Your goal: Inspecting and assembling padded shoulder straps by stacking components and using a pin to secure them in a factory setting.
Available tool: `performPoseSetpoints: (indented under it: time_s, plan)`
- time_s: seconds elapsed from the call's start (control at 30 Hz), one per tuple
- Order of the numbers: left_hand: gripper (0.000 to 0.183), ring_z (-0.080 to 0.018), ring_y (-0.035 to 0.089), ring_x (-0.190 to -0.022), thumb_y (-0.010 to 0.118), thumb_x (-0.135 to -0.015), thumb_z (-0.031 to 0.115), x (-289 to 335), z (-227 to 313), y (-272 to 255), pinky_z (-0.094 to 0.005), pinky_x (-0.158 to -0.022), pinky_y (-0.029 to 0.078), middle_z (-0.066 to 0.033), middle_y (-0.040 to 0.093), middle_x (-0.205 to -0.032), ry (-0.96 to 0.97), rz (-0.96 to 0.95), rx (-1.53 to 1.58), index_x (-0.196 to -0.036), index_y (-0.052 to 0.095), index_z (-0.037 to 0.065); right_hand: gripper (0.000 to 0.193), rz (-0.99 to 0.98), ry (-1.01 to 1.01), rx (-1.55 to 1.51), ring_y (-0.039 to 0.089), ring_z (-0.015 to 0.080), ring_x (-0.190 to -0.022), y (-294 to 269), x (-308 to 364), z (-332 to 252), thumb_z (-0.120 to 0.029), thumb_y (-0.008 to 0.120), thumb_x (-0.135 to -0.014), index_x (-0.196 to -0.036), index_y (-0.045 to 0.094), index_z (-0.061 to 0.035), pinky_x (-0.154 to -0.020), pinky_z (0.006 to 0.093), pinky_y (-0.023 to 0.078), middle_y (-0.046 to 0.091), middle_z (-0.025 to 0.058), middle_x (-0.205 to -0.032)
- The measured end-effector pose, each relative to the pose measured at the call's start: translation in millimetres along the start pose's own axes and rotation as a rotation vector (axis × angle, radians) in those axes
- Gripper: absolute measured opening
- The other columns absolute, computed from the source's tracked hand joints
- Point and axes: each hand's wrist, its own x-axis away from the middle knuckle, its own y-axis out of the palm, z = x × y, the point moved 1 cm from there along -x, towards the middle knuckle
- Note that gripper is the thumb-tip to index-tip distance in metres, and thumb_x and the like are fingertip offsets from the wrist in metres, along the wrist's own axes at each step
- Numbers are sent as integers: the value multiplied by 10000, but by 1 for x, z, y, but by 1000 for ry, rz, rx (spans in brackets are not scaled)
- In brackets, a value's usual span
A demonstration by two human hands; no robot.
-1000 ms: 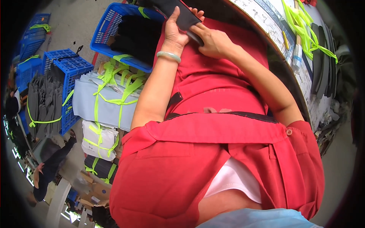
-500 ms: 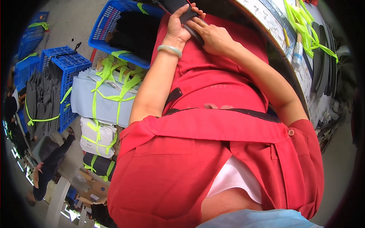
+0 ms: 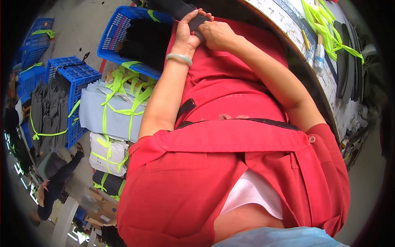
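Note:
At the top of the view, in front of the red apron [image 3: 234, 103], both hands are on a dark grey, soft-looking piece [image 3: 196, 21]; its exact kind I cannot tell. My left hand [image 3: 188, 35], below a pale green bangle [image 3: 180, 59], is wrapped round it with the thumb along one side and fingertips showing on the other. My right hand [image 3: 220, 36] is closed at the piece's near end, knuckles up, its fingertips mostly hidden. From the hands the piece runs up and left past the upper edge.
A blue crate [image 3: 113, 35] of black pieces stands left of my hands. Below it are pale blue sheets [image 3: 92, 107] tied with green strips and a wrapped white bundle [image 3: 98, 154]. On the right, a worktable [image 3: 288, 24] holds a brush [image 3: 319, 57] and tied dark strips [image 3: 349, 61]. Another person [image 3: 55, 185] is far left.
My right hand has gone from fingers stretched flat along the dark piece to closed on its near end. The piece has shifted, and its red edge no longer shows.

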Motion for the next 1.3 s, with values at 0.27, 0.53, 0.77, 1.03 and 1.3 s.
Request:
performPoseSetpoints:
  time_s: [0.27,0.53,0.77,1.03,1.3]
  plan:
    - [203,-313,625,-873,572,-824,100,6,3,-4,-466,-978,466,-150,649,-878,-70,-141,0,-982,573,-28,353,219,-24,-59,672,300,-757,12,22,-6,-74,491,-849,-1195,544,-114,-567,382,544,620,68,-1116]
    - [330,-361,558,-1116,535,-909,186,8,13,-5,-473,-1075,386,-197,606,-1082,-74,-45,-66,-1129,512,-59,447,58,-34,-189,643,374,-794,-2,30,-8,-34,555,-808,-1244,533,-131,-642,452,528,593,93,-1206]
    - [259,-309,611,-942,522,-936,213,5,4,-11,-473,-968,473,-166,618,-996,-31,-142,-21,-1037,552,-24,312,159,2,-185,659,346,-792,11,30,-6,-137,456,-912,-1207,559,-129,-624,437,539,629,101,-1144]
    - [319,-300,572,-1020,538,-926,224,10,4,-10,-455,-1077,374,-170,586,-1023,-58,-189,84,-1081,512,-55,259,306,-108,-171,645,359,-776,-3,30,-19,-30,497,-819,-1068,562,-56,-608,436,531,632,164,-1022]
    - [354,-339,577,-1090,582,-923,261,17,3,19,-450,-1035,415,-173,612,-1059,-130,-92,-1,-1077,543,-55,153,272,-98,-318,630,365,-722,7,-7,15,-133,517,-901,-996,632,-97,-589,431,517,641,151,-828]
